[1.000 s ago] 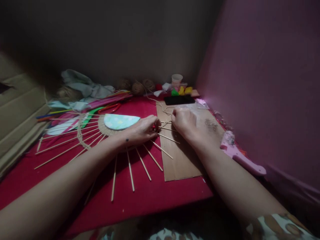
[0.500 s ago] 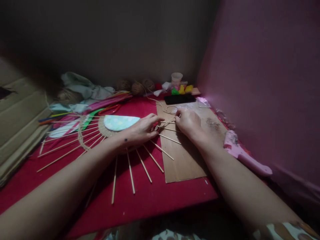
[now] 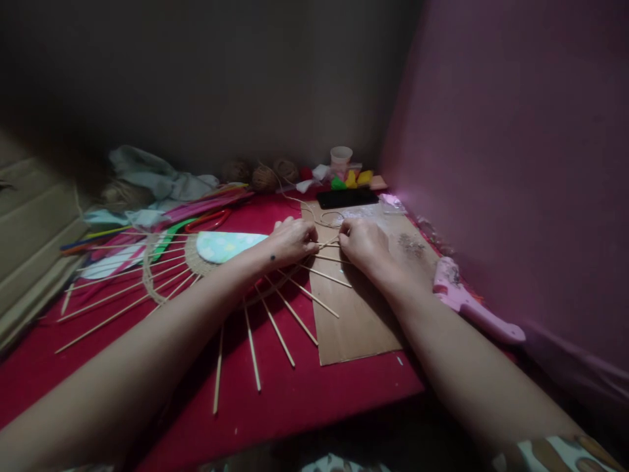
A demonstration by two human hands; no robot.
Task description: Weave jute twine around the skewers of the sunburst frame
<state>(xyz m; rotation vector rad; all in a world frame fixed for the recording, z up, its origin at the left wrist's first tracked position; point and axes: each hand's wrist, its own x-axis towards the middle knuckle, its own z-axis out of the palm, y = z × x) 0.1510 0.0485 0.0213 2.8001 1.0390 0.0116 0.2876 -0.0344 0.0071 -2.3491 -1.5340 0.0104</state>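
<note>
— What is seen on the red tabletop (image 3: 304,387)?
— A sunburst of wooden sticks (image 3: 275,324) is laid there, partly over cardboard (image 3: 358,321).
— And the hands?
— The left hand (image 3: 292,239) has been drawn closer to the right hand (image 3: 361,244); both are pinched on jute twine (image 3: 328,244) at the sticks, so weaving appears continued.

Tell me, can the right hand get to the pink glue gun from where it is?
Probably yes. The pink glue gun lies on the table just beside the right hand, with only bare cardboard between them.
</note>
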